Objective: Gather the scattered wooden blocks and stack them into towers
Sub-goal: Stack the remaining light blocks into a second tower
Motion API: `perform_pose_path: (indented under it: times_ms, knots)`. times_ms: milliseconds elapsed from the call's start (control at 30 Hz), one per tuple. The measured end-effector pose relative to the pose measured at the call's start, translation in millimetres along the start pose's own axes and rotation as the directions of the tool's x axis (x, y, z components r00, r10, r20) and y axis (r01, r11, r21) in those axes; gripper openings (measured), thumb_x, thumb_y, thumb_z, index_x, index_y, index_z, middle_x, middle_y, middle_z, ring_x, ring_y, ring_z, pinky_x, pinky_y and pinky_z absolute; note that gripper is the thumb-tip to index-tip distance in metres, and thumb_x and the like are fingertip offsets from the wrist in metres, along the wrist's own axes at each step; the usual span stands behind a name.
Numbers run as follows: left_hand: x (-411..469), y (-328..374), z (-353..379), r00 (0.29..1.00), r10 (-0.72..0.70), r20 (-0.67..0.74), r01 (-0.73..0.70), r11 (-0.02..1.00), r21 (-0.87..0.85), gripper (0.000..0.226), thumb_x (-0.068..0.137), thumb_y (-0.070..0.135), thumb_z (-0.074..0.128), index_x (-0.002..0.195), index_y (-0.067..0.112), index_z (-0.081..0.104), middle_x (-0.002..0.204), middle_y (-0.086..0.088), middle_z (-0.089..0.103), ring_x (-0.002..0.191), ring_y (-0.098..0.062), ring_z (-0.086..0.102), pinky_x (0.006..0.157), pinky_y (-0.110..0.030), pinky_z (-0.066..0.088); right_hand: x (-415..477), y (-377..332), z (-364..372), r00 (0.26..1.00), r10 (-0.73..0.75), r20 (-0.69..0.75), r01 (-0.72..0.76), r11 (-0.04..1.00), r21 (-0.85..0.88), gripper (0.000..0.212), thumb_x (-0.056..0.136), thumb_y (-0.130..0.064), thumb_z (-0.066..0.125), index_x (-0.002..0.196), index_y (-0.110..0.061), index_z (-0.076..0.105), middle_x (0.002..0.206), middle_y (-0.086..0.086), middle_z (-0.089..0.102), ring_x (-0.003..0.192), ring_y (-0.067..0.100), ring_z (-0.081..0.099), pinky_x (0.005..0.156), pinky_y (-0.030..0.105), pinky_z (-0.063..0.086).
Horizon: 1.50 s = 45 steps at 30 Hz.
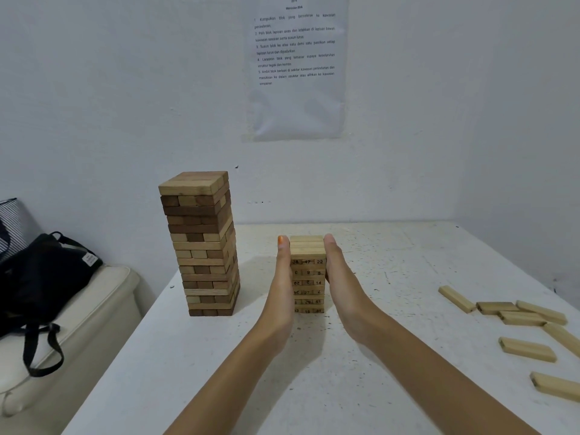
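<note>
Left fingers (284, 257) straight and together, laid flat against the left face of the numbered block tower (308, 279); an orange-tinted nail shows at the tip. Right fingers (331, 250) likewise straight, flat against the tower's right face. Neither curls round anything: left hand (284, 277) and right hand (338, 279) are unclenched, palms facing each other, pressing the stack between them. Fingertips reach about level with the tower's top layer. The tower stands upright between the palms on the white table (376, 356). It is pale wood, with printed numbers on the block ends facing the camera, among them 22, 14, 27 and 31; some digits are blurred. Left of the left fingers, apart from them, stands a taller tower of mixed dark and light blocks (202, 246), near the table's left edge and leaning slightly. Well to the right of the right fingers, loose pale blocks (527, 350) lie flat and scattered by the table's right side, a few touching or overlapping. Beyond the fingertips, on the wall, hangs a printed sheet (296, 67) in a clear sleeve. Far left, off the table, a black bag (44, 277) rests on a cream cushioned seat (78, 324), with a piece of striped fabric (9, 221) behind it.
</note>
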<state>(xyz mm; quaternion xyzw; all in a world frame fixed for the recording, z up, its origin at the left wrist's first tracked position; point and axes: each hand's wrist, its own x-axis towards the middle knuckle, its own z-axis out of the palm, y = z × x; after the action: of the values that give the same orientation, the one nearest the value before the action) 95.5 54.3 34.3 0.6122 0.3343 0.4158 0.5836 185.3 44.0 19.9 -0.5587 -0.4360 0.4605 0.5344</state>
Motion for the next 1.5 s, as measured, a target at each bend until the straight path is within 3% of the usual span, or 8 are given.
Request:
perform_pose_path:
  times_ms: [100,333,433,567,700,867,1033,1500]
  knots:
    - [0.0,-0.4,-0.3,1.000,0.000,0.007,0.000,1.000,-0.008,0.037,0.101,0.045,0.008,0.085,0.045,0.042,0.054,0.045,0.052,0.057,0.033,0.046,0.050,0.009,0.032,-1.0,-1.2,-0.5,1.000,-0.004,0.001,0.004,1.000,-0.017,0.061,0.098,-0.060,0.011,0.153,-0.035,0.018,0.146,-0.013,0.041,0.109,-0.005,0.043,0.076,0.010,0.032]
    - [-4.1,0.5,-2.8,1.000,0.013,0.016,-0.013,1.000,-0.029,0.038,0.101,0.045,0.009,0.083,0.047,0.042,0.056,0.045,0.051,0.058,0.033,0.045,0.057,0.010,0.031,-6.8,-3.7,-0.9,1.000,-0.018,-0.014,0.017,0.999,-0.031,0.061,0.098,-0.059,0.008,0.153,-0.035,0.019,0.142,-0.023,0.034,0.113,-0.008,0.036,0.093,0.014,0.022]
    - [-6.3,3.6,-8.4,0.999,0.023,-0.025,-0.024,0.999,-0.026,0.032,0.098,0.052,0.009,0.097,0.056,0.041,0.096,0.048,0.043,0.094,0.029,0.039,0.093,-0.010,0.018,-10.4,-7.9,-7.5,0.999,-0.015,-0.046,0.015,1.000,-0.005,0.061,0.097,-0.059,0.006,0.153,-0.035,0.013,0.140,-0.024,0.026,0.136,0.000,0.024,0.112,0.026,0.012]
    - [-10.0,6.3,-11.3,0.992,0.097,-0.077,-0.098,0.995,-0.019,0.054,0.095,0.055,0.010,0.148,0.044,0.014,0.154,0.028,0.011,0.133,0.015,0.010,0.099,-0.013,0.004,-15.1,-11.5,-17.6,0.992,-0.032,-0.120,0.034,0.999,0.011,0.066,0.094,-0.066,0.010,0.153,-0.036,0.009,0.161,-0.012,0.008,0.148,0.010,0.009,0.121,0.040,0.004]
    - [-17.7,9.0,-4.8,0.961,0.274,-0.039,-0.271,0.960,0.064,0.058,0.093,0.055,0.016,0.148,0.039,0.021,0.150,0.034,0.015,0.116,0.038,0.012,0.085,0.014,0.011,-32.9,-15.7,-25.7,0.980,-0.121,-0.159,0.117,0.992,-0.036,0.053,0.099,-0.056,0.027,0.150,-0.040,0.024,0.157,-0.018,0.022,0.145,0.008,0.021,0.114,0.033,0.014]
    - [-30.5,2.2,13.4,0.917,0.387,0.094,-0.397,0.907,0.143,0.045,0.094,0.041,0.042,0.139,0.040,0.042,0.140,0.030,0.042,0.129,0.018,0.030,0.100,-0.009,0.030,-61.3,-12.8,-45.1,0.916,-0.278,-0.290,0.262,0.960,-0.095,0.039,0.100,-0.025,0.047,0.139,-0.031,0.048,0.141,-0.017,0.049,0.120,-0.006,0.047,0.102,0.020,0.031]
    - [-39.8,-6.0,46.0,0.894,0.390,0.220,-0.435,0.872,0.225,0.036,0.096,0.027,0.052,0.130,0.038,0.050,0.131,0.026,0.051,0.124,0.014,0.038,0.101,-0.010,0.031,-94.6,-3.2,-83.6,0.832,-0.338,-0.441,0.283,0.941,-0.186,0.037,0.095,-0.006,0.053,0.123,-0.028,0.062,0.120,-0.015,0.064,0.110,-0.008,0.057,0.089,0.014,0.044]
    - [-35.7,-42.3,162.0,0.683,0.284,0.673,-0.576,0.776,0.257,0.022,0.089,0.010,0.062,0.110,0.017,0.063,0.116,0.010,0.063,0.106,0.000,0.054,0.081,0.002,0.032,-199.6,43.9,-209.5,0.616,-0.248,-0.747,-0.085,0.923,-0.376,0.021,0.085,-0.009,0.069,0.092,-0.029,0.072,0.102,-0.012,0.067,0.097,0.012,0.061,0.075,0.024,0.049]
